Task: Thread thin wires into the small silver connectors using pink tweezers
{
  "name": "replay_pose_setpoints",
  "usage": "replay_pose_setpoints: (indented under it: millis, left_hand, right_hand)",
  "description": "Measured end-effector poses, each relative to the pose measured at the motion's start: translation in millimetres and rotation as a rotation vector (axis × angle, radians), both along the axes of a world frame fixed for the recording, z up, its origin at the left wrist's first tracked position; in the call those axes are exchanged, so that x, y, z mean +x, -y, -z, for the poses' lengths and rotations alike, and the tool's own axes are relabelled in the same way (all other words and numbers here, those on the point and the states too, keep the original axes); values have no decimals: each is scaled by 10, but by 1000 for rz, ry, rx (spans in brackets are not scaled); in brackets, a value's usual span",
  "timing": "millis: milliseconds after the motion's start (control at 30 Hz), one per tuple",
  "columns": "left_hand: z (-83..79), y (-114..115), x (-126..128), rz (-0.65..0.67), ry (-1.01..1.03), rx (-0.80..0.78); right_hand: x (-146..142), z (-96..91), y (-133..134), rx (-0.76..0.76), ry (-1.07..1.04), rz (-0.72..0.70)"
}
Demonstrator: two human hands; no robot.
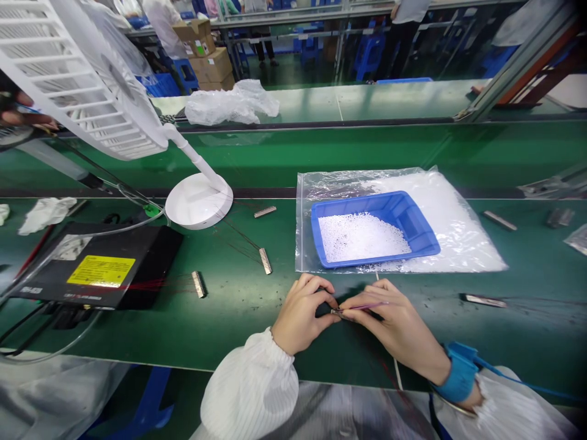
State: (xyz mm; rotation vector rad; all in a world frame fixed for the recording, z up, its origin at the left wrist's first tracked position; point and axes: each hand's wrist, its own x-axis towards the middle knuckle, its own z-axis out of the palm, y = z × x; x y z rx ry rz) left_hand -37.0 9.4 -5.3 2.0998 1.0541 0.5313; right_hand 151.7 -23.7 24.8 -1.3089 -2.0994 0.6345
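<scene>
Just in front of the blue tray, my left hand pinches a small metallic strip-shaped part between thumb and fingertips. My right hand meets it from the other side, its closed fingers around a thin pinkish stick-like tool whose tip reaches the part. Fine dark red wires trail below toward my lap. Fingers cover most of the part, so its details are hidden. The blue tray holds small white beads and rests on a clear zip bag filled with white material.
Similar metal parts with fine wires lie at left, centre and right. A white fan's base and a black box with cables stand left. My right wrist wears a blue corded strap. A raised green ledge runs behind.
</scene>
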Motion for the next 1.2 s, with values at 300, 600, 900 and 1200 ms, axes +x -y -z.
replay_pose_setpoints:
  millis: [300,600,900,1200]
  left_hand:
    - [-6,0,0,2,12,-4]
    - [-9,0,1,-3,4,-9]
    - [-17,-1,2,-4,9,-17]
    - [-22,2,3,-2,12,-16]
  right_hand:
    - [30,-1,-10,-30,15,28]
    - [34,-18,-10,0,29,51]
    - [23,-16,-4,-37,-20,36]
    - [25,28,13,-72,-49,-7]
